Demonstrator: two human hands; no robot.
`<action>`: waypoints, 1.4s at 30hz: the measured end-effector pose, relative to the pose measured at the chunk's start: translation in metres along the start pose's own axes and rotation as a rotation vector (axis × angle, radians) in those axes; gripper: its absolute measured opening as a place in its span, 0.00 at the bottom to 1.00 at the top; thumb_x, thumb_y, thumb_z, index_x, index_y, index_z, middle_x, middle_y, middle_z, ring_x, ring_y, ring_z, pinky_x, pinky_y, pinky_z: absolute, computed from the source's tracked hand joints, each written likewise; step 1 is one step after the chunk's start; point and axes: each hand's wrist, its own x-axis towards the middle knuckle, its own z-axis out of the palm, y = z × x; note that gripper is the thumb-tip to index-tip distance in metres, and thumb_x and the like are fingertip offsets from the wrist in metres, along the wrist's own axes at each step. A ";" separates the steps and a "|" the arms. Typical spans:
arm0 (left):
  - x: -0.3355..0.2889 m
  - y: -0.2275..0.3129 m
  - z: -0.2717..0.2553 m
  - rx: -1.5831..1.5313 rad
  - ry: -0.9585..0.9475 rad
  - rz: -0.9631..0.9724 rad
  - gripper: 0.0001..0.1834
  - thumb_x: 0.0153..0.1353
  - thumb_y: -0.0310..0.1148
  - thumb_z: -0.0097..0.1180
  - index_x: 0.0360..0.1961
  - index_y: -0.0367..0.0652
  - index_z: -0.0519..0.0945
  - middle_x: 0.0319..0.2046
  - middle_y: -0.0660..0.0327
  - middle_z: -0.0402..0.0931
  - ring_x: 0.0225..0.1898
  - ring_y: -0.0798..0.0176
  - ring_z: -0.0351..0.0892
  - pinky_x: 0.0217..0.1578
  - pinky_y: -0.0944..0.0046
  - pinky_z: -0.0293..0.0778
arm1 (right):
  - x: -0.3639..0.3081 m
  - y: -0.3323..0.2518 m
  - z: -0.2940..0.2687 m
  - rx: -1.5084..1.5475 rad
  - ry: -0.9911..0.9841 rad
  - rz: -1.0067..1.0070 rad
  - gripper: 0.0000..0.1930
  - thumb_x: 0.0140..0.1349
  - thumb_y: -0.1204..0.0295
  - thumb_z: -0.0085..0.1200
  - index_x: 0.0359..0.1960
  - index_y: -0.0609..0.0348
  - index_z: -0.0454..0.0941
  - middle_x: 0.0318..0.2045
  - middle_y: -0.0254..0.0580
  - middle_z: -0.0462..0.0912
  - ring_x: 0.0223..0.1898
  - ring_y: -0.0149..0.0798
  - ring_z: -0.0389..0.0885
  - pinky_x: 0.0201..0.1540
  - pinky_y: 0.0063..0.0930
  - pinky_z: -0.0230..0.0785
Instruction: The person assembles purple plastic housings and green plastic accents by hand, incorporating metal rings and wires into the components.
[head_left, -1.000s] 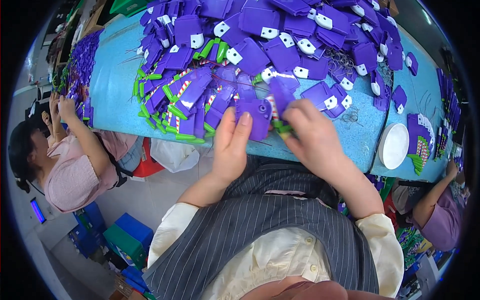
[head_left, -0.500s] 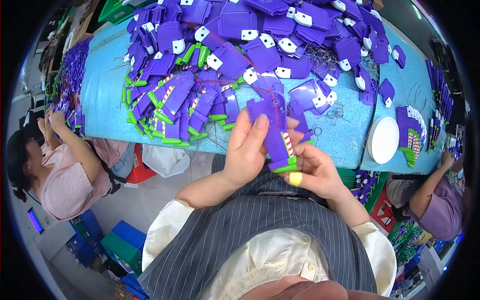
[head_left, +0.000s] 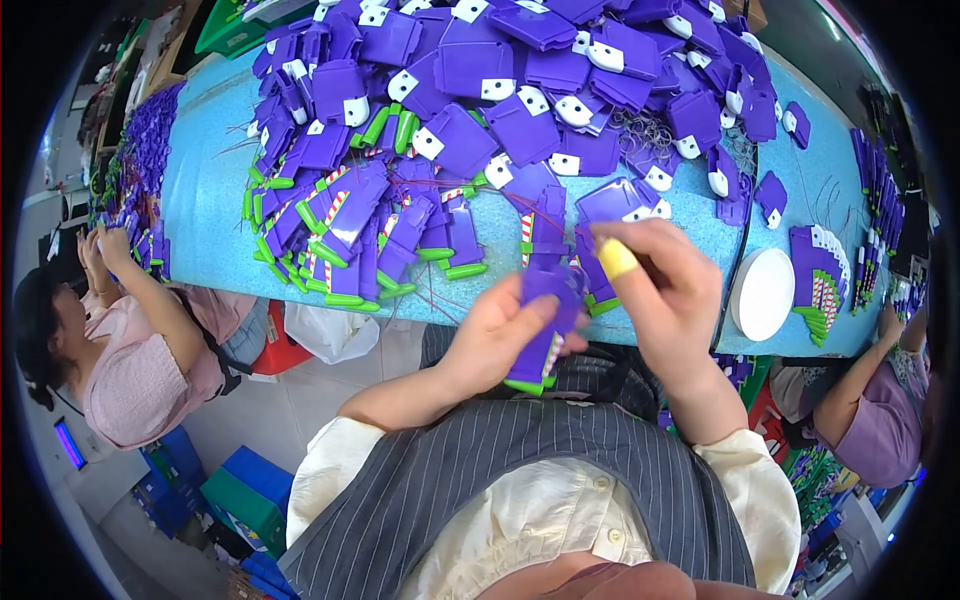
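Observation:
My left hand (head_left: 497, 335) holds a purple plastic toy part (head_left: 551, 294) with a lime-green end and a red-and-white striped band. Its thumb lies across the part's face, and the green end points down toward my lap. To the right, my right hand (head_left: 668, 290) is raised beside the part with thumb and fingers pinched together. Yellow tape (head_left: 617, 258) wraps its thumb. Whatever sits in that pinch, if anything, is too small to make out. Just beyond the hands, a striped purple piece (head_left: 545, 215) and a glossy purple panel (head_left: 607, 200) lie on the blue table (head_left: 215, 200).
Purple panels with white corners (head_left: 465, 70) are heaped at the back. Green-ended purple parts (head_left: 350, 200) pile up at left. Metal rings (head_left: 650, 135) lie among them. A white round dish (head_left: 763, 294) and fanned parts (head_left: 818, 275) are at right. Co-workers sit on both sides.
My right hand has let go of the part's green end and moved up and right into a pinch. My left hand has lowered the part slightly and turned its green end leftward.

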 end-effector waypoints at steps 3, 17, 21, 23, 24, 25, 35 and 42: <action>-0.005 0.009 0.007 -0.027 0.091 0.485 0.17 0.68 0.30 0.40 0.55 0.36 0.59 0.46 0.52 0.73 0.48 0.60 0.76 0.49 0.61 0.72 | -0.017 -0.002 0.000 -0.339 0.111 -0.312 0.10 0.45 0.83 0.60 0.31 0.66 0.78 0.23 0.42 0.76 0.22 0.35 0.76 0.21 0.24 0.66; -0.012 -0.004 0.024 0.639 0.246 0.662 0.15 0.63 0.25 0.48 0.50 0.31 0.70 0.35 0.58 0.81 0.33 0.73 0.78 0.32 0.71 0.74 | -0.034 0.001 -0.001 -0.432 0.112 -0.316 0.11 0.43 0.81 0.61 0.31 0.64 0.77 0.21 0.41 0.75 0.19 0.39 0.75 0.19 0.28 0.65; -0.009 -0.004 0.024 0.756 0.251 0.745 0.16 0.61 0.23 0.50 0.50 0.30 0.69 0.35 0.55 0.80 0.29 0.70 0.79 0.29 0.69 0.74 | -0.038 0.005 0.000 -0.435 0.129 -0.294 0.10 0.45 0.80 0.61 0.31 0.64 0.77 0.22 0.42 0.75 0.20 0.40 0.75 0.20 0.28 0.66; -0.009 -0.003 0.023 0.755 0.260 0.753 0.16 0.61 0.23 0.50 0.50 0.30 0.69 0.34 0.54 0.80 0.27 0.67 0.79 0.28 0.67 0.74 | -0.036 0.003 0.001 -0.446 0.102 -0.287 0.11 0.46 0.80 0.60 0.33 0.65 0.76 0.24 0.44 0.76 0.23 0.41 0.76 0.21 0.29 0.67; -0.010 -0.001 0.024 0.892 0.247 0.768 0.16 0.60 0.22 0.51 0.49 0.30 0.70 0.32 0.53 0.80 0.27 0.64 0.80 0.28 0.66 0.74 | -0.033 -0.001 0.003 -0.374 0.100 -0.233 0.09 0.49 0.79 0.58 0.33 0.65 0.75 0.27 0.46 0.75 0.25 0.42 0.76 0.25 0.29 0.68; -0.011 0.002 0.024 1.028 0.233 0.782 0.16 0.58 0.22 0.52 0.49 0.30 0.70 0.30 0.52 0.79 0.26 0.60 0.80 0.28 0.64 0.74 | -0.030 -0.002 0.004 -0.303 0.098 -0.179 0.08 0.51 0.79 0.56 0.34 0.65 0.74 0.30 0.48 0.75 0.28 0.44 0.76 0.28 0.29 0.68; -0.018 0.023 0.026 0.282 -0.200 0.223 0.15 0.65 0.28 0.46 0.52 0.36 0.66 0.43 0.53 0.76 0.40 0.65 0.79 0.39 0.65 0.75 | 0.005 0.033 -0.022 0.262 0.304 0.055 0.08 0.64 0.72 0.46 0.39 0.63 0.71 0.34 0.33 0.72 0.28 0.21 0.64 0.30 0.15 0.57; -0.014 0.018 0.036 -0.061 0.058 0.343 0.17 0.66 0.26 0.43 0.55 0.33 0.64 0.48 0.55 0.72 0.48 0.65 0.74 0.46 0.66 0.73 | -0.035 0.019 -0.003 0.200 -0.136 -0.021 0.11 0.55 0.76 0.54 0.40 0.65 0.74 0.36 0.42 0.76 0.35 0.33 0.75 0.37 0.24 0.67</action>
